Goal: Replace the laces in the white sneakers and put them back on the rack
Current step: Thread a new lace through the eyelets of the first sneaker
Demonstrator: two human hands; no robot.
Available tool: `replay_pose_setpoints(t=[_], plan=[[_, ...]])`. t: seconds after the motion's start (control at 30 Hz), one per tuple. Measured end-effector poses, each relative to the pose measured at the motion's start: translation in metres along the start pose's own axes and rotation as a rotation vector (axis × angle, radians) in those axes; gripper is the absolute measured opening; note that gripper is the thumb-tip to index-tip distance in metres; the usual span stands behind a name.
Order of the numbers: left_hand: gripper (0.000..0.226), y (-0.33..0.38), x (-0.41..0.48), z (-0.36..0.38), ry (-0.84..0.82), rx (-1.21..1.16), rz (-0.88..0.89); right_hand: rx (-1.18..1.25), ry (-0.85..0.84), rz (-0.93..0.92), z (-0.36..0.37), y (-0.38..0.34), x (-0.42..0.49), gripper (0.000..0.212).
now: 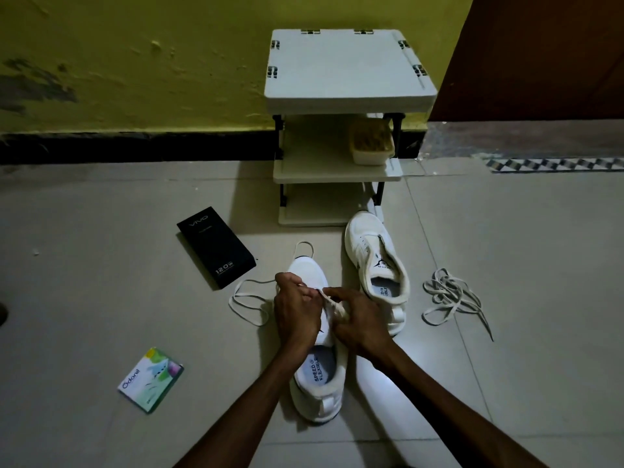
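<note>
White sneaker [319, 369] under lacing is set on the floor directly beneath both grips, toe pointed away. The lace [231, 302] is pinched over the eyelet rows by the left grip [297, 309] and the right grip [358, 319], fingers curled round it. Its slack is looped out on the floor to the left of the left grip.

The second sneaker [376, 261], with no lace seen in it, is placed just beyond and to the right of the right grip. A heap of loose laces [452, 295] is found further right, and the rack [347, 69] is stood well beyond both grips.

Threading through the forward eyelets is judged to be the step in hand. The upper is best steadied by one grip while the lace tip is fed flat and untwisted. Both ends should be kept even before each crossing is drawn snug.
</note>
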State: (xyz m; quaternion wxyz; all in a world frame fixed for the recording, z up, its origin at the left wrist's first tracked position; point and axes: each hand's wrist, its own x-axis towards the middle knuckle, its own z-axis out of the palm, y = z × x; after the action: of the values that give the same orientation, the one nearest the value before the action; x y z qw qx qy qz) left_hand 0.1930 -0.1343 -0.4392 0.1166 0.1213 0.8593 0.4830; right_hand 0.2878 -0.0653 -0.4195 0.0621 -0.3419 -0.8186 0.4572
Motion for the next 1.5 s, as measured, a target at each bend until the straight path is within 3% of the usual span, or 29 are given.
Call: replay_pose_setpoints(t=[0.47,0.9,1.5], plan=[[0.03,0.01,-0.005,-0.005,0.054,-0.032,-0.069,-0.021,0.016,0.016,0.001,0.0,0.001,0.06],[0.029,0.009,-0.006,-0.008,0.015,0.062,0.065,-0.006,0.024,0.01,-0.001,-0.002,-0.003,0.055],[0.022,0.014,-0.012,-0.007,0.02,0.05,0.094,-0.019,0.017,0.002,-0.001,-0.003,-0.004,0.053]])
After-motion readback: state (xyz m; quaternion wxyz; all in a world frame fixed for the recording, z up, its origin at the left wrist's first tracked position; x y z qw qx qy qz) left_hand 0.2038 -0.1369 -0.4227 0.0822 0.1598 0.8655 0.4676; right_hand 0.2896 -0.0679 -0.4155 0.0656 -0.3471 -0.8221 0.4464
